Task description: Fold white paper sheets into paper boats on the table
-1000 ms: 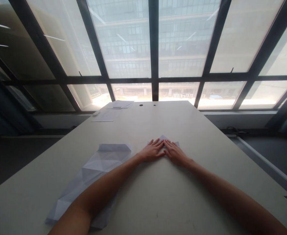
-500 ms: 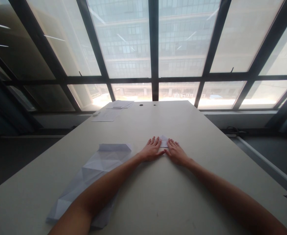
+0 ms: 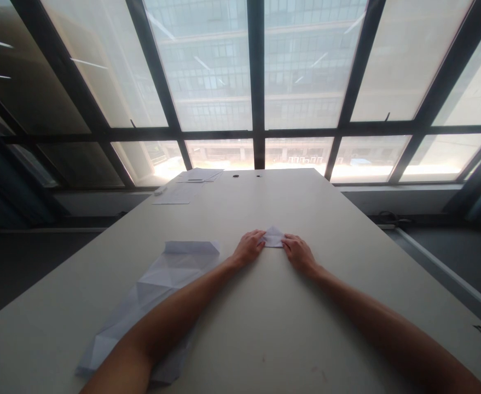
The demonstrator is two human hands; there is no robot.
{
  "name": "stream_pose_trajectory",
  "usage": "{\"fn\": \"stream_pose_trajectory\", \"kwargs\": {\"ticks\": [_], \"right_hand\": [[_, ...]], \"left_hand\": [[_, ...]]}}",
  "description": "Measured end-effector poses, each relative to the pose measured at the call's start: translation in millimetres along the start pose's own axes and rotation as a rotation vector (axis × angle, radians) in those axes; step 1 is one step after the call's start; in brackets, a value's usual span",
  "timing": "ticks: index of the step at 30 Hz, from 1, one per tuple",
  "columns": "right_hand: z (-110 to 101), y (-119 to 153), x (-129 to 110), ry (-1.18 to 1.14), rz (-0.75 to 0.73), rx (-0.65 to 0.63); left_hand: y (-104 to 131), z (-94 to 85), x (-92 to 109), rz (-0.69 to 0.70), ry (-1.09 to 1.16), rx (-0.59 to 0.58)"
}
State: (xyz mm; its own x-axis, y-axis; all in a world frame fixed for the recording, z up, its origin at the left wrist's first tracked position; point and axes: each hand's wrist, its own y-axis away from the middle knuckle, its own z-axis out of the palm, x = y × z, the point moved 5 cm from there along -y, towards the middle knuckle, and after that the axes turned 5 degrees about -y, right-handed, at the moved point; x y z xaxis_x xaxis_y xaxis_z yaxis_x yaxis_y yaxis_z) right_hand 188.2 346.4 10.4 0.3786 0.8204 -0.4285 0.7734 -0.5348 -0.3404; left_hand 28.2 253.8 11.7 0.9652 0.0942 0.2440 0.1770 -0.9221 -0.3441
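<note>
A small folded white paper (image 3: 273, 238) with a pointed top lies on the white table (image 3: 260, 312). My left hand (image 3: 248, 246) is closed on its left end, fingers drawn together at the edge. At the right end, my right hand (image 3: 300, 253) pinches the paper between thumb and fingers. The paper's middle and its tip show between the two hands. Beneath and beside my left forearm lies a large creased sheet of paper (image 3: 162, 279), with a folded strip along its far edge.
Several flat sheets (image 3: 174, 194) lie at the table's far left corner, beside a small pale object (image 3: 160, 191). Two small dark holes sit near the far edge. Windows rise beyond the table. A cable (image 3: 390, 217) lies past the right edge.
Both hands have drawn apart slightly and their spread fingers have curled in onto the ends of the small paper. More of the paper now shows between them.
</note>
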Motion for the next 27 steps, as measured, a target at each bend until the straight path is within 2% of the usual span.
{"fn": "stream_pose_trajectory", "kwargs": {"ticks": [5, 8, 12, 17, 22, 27], "right_hand": [[-6.9, -0.7, 9.4, -0.006, 0.080, 0.083], [-7.0, -0.2, 9.5, 0.034, 0.072, 0.100], [-7.6, 0.2, 10.2, 0.100, 0.065, 0.084], [-8.3, -1.5, 18.8, 0.146, 0.153, 0.047], [-3.8, -3.9, 27.9, 0.113, 0.216, 0.010], [-4.3, -5.0, 31.9, 0.048, 0.247, 0.036]], "left_hand": [[-0.2, -1.7, -1.3, 0.025, 0.055, 0.028], [0.2, -2.8, -1.7, 0.035, 0.074, 0.045], [0.8, -5.2, -0.6, 0.040, 0.087, 0.042], [1.1, -7.1, 1.3, 0.043, 0.088, 0.029], [1.5, -7.8, 1.5, 0.073, 0.129, 0.051], [1.3, -9.5, 2.8, 0.112, 0.222, 0.083]]}}
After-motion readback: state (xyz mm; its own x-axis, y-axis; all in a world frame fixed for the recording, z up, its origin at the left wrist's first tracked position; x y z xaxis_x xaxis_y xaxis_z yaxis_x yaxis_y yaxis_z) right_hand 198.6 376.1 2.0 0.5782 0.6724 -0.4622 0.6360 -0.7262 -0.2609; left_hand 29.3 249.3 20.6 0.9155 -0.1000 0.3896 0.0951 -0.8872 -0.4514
